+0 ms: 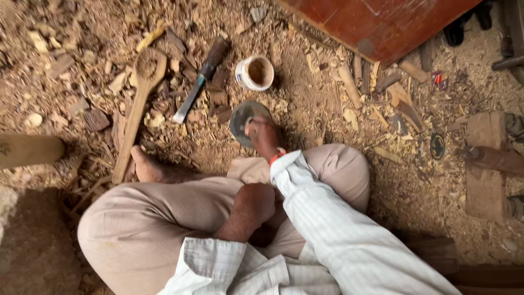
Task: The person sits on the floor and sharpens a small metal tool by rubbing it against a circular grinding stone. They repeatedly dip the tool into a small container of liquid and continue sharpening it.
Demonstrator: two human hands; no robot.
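- We see our right hand (262,136) reaching out to the floor, fingers closed on a grey disc (243,117) just near of the small round tin (255,72).
- Our left hand (252,205) rests curled in the lap, holding nothing that we can see.
- A carved wooden spoon (139,104) and a chisel (201,79) lie to the left among the shavings.
- We judge this a pick-up in hand; lifting the flat disc calls for a firm edge grip.

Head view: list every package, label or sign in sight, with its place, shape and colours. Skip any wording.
Tin: small round open can on the ground beyond the right hand, white label with blue marks round its side, brown inside.
Wrapper: small crumpled red and blue scrap among the chips at right, near the red board.
Disc: small dark round piece with yellowish marks, on the ground at right.
No signs or screens.
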